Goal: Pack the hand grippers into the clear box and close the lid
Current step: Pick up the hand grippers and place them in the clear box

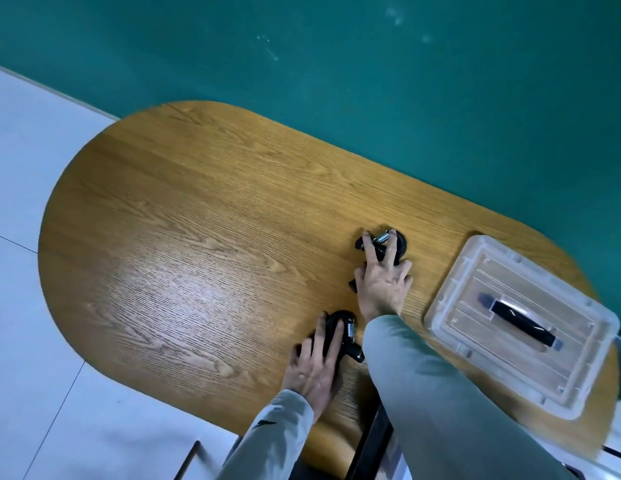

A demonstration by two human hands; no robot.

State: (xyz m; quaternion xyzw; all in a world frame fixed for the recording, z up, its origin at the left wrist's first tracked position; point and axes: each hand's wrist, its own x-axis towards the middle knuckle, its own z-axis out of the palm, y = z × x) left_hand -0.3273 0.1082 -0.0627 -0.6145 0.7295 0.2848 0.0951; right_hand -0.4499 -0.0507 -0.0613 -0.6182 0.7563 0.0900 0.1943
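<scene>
Two black hand grippers with steel springs lie on the wooden table. My right hand rests on the far hand gripper, fingers spread over its handles and spring. My left hand lies on the near hand gripper, fingers wrapped over its handles. Both grippers touch the tabletop. The clear box stands to the right with its lid on and a black handle on top. It is an arm's width from my right hand.
The table is oval and runs along a green wall. White floor tiles show to the left. A dark frame sits below the table's near edge between my sleeves.
</scene>
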